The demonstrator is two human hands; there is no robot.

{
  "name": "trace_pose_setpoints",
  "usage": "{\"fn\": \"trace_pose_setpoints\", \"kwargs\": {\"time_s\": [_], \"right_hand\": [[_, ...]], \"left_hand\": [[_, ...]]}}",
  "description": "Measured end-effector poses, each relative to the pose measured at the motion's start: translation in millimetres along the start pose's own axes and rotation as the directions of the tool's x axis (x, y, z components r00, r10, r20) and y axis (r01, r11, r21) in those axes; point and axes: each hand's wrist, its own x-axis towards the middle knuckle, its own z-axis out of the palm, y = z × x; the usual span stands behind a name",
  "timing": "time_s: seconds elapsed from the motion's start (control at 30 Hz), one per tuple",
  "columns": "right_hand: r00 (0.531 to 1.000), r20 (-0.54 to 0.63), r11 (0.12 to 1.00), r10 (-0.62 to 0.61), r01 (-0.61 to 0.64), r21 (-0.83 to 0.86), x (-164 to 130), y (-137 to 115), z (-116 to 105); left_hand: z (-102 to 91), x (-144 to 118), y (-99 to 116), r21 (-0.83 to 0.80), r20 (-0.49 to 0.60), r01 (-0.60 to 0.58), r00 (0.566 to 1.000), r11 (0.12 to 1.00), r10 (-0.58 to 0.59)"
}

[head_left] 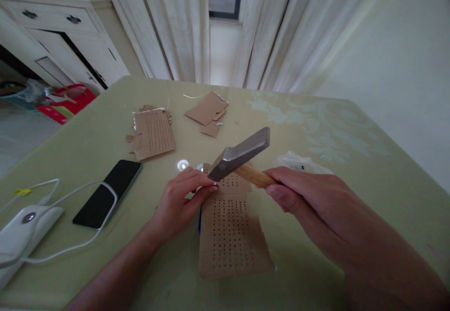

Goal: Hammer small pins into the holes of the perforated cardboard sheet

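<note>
My right hand (309, 193) is closed around the wooden handle of a hammer (246, 151). The hammer's grey metal head slants over the far part of a brown cardboard piece (232, 236), which is dotted with rows of small holes. At the cardboard's left edge, my left hand (186, 191) pinches something tiny between thumb and forefinger, just below the hammer head; only a small pale spot shows at the fingertips. Whether the hammer touches it I cannot tell. Something blue peeks out under the cardboard's left edge.
Another punched cardboard stack (154, 132) and plain cardboard pieces (209, 109) lie farther back. A black phone (107, 193), a white power bank (31, 236) and its cable are on the left. Behind my right hand lies a clear plastic bag (298, 161).
</note>
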Motion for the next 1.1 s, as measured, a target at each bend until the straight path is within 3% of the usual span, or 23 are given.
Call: {"fn": "trace_pose_setpoints", "kwargs": {"time_s": [0.13,0.3,0.5,0.67,0.83,1.0,1.1], "right_hand": [[0.995,0.099,0.995,-0.025,0.034,-0.093,0,3,4],[1.0,0.024,0.999,-0.01,0.01,-0.036,1,2,2],[0.992,0.127,0.994,-0.003,0.017,-0.109,4,7,7],[0.999,0.049,0.997,-0.016,0.019,-0.078,4,7,6],[0.983,0.181,0.99,0.01,0.015,-0.138,3,10,10],[0.993,0.114,0.996,-0.039,0.048,-0.08,5,11,13],[0.982,0.187,0.991,-0.006,0.031,-0.127,10,11,17]], "left_hand": [[0.5,-3,-3,0.007,0.029,-0.015,0.999,1.0,0.015],[1.5,-6,-4,0.015,0.019,0.021,1.0,1.0,-0.021],[-2.6,-2,-2,-0.05,0.07,0.06,0.996,0.997,-0.056],[-4.3,-1,0,-0.04,0.076,0.09,0.993,0.995,-0.086],[-7.4,0,2,-0.054,0.123,0.123,0.986,0.991,-0.115],[-9.2,-1,2,-0.046,0.133,0.161,0.979,0.986,-0.154],[-9.3,-1,2,-0.063,0.149,0.177,0.975,0.982,-0.166]]}}
